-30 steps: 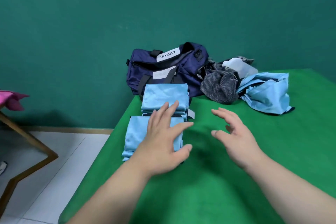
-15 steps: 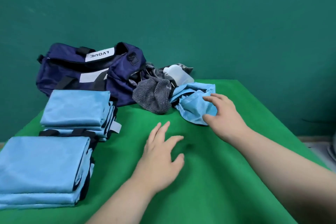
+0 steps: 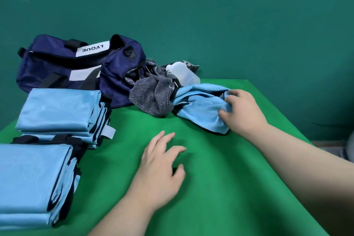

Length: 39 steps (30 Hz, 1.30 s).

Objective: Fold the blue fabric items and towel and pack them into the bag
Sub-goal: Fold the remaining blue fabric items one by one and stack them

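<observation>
Fingers (image 3: 234,94) of right hand (image 3: 244,114) pinch crumpled blue fabric (image 3: 199,110) beneath them (left hand (image 3: 159,170) splayed).

1. A single view: a wide-angle camera worn on the person's head, facing forward and down across the green table (image 3: 220,188) from its near side.
2. Both forearms enter at the lower edge. The left hand (image 3: 159,168), fingers loosely spread, lies near centre frame. The right hand (image 3: 243,113) is farther off to the right, gripping the crumpled light-blue fabric (image 3: 199,109).
3. Near field: the camera sits close, and the left frame edge cuts the nearer folded blue stack (image 3: 32,182).
4. Far field: the navy duffel bag (image 3: 63,67) lies at back left against the green wall (image 3: 210,15), which fills the upper frame.
</observation>
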Available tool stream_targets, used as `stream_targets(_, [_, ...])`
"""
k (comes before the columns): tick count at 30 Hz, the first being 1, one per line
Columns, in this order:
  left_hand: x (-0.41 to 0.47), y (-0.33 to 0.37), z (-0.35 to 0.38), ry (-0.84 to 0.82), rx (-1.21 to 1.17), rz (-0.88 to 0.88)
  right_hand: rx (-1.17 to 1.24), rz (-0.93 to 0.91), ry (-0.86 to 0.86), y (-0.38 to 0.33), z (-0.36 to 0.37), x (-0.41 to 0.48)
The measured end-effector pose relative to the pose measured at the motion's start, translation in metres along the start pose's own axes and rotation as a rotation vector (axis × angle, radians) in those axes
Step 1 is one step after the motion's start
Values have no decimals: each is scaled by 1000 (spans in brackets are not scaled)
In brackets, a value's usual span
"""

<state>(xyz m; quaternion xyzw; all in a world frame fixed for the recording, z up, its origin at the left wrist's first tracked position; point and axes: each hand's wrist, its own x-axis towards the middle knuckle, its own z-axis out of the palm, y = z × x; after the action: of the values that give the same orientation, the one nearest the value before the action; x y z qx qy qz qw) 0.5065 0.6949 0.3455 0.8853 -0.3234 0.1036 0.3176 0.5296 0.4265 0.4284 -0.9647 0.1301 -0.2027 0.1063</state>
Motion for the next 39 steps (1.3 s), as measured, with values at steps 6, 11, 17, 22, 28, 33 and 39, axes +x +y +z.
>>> stream_targets(6, [-9, 4, 0, -14, 56, 67, 128, -22, -122, 19, -38, -48])
stream_targets(11, [-14, 4, 0, -14, 87, 99, 101, -82, -184, 10, -55, -54])
stream_targets(17, [-13, 4, 1, -22, 63, 80, -40, -66, 36, -1, -90, -10])
stream_targets(22, [-14, 4, -1, 2, 20, 71, 104, 80, 313, -18, -143, 23])
stream_targets(28, [-43, 13, -9, 1, -1, 34, 86, 53, 295, -33, -160, -23])
stream_targets(33, [-95, 32, -26, -49, -95, -34, 348, 81, 444, -54, -216, -67])
stream_targets(39, [-153, 80, -59, 23, -241, -65, 368, 63, 132, -74, -229, -127])
